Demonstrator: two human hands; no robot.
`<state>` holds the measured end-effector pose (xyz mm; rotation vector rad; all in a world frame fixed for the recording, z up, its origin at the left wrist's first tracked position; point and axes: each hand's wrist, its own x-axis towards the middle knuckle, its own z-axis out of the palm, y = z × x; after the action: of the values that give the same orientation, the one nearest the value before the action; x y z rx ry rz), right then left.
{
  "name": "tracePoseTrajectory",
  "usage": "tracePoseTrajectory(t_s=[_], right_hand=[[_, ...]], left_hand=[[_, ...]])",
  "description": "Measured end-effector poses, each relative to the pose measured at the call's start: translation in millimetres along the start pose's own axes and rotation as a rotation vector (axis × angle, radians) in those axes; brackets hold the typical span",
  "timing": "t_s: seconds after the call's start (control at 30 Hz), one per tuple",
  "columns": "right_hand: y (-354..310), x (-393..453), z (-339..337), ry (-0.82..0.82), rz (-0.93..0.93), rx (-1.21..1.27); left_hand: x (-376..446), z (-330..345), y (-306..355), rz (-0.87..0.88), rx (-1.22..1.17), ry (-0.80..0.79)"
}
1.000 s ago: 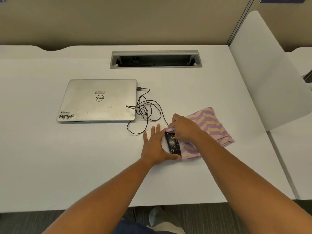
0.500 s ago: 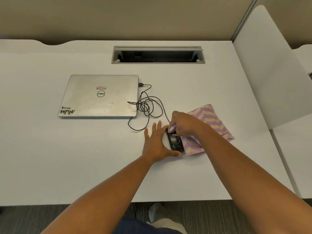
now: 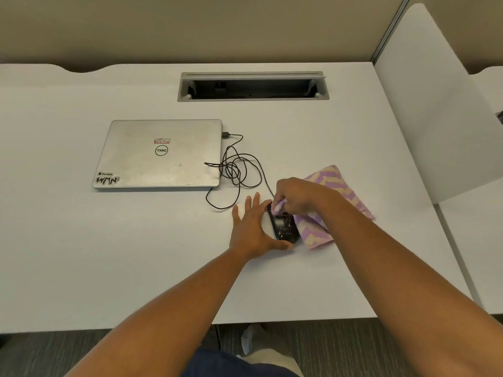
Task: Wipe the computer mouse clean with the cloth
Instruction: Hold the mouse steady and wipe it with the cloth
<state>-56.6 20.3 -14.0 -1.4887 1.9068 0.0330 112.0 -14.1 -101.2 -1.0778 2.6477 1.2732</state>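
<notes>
A broad white surface [image 3: 136,254] carries every item, with a grey rectangular cable tray [image 3: 253,86] recessed near its far edge and a white partition panel [image 3: 435,118] standing along its right side. A closed silver laptop [image 3: 160,155] bearing stickers lies flat at left of centre. A purple-and-cream zigzag-patterned cloth [image 3: 351,191] lies in a heap right of centre, touching the mouse. A thin black cable [image 3: 236,170] runs in loose loops from the laptop's right edge toward the mouse. The left hand [image 3: 251,229] lies spread and open, fingers extended, thumb against the near end of the mouse. The right hand [image 3: 296,195] is clenched on a bunched corner of the cloth, pressing it onto the far end of the mouse. The glossy black computer mouse [image 3: 284,227], flecked with pale specks, rests on the surface between the two hands.
</notes>
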Motion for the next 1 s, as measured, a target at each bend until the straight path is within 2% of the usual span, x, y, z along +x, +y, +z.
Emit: tracePoseTrajectory(t_s=[0.17, 0.23, 0.4, 0.47, 0.6, 0.87, 1.0], right_hand=[[-0.5, 8.0, 4.4, 0.182, 0.130, 0.080], [-1.2, 10.4, 14.6, 0.138, 0.147, 0.125], [-0.1, 2.6, 0.7, -0.050, 0.023, 0.050], [1.4, -0.8, -7.4, -0.012, 0.040, 0.082], [3.3, 1.8, -5.2, 0.208, 0.108, 0.162], [0.5, -1.8, -1.4, -0.014, 0.034, 0.004], [1.4, -4.2, -10.2, 0.081, 0.086, 0.034]], left_hand=[[-1.7, -0.5, 0.3, 0.013, -0.002, 0.009], [-1.5, 0.0, 0.3, 0.021, 0.014, 0.015], [-0.4, -0.4, -1.1, 0.011, 0.021, 0.001], [-0.1, -0.1, -1.0, 0.009, 0.022, 0.001], [-0.2, 0.5, -1.0, 0.019, 0.023, 0.012], [-0.6, 0.7, -3.0, 0.019, 0.034, -0.001], [-0.4, 2.5, -1.6, 0.023, 0.033, -0.020]])
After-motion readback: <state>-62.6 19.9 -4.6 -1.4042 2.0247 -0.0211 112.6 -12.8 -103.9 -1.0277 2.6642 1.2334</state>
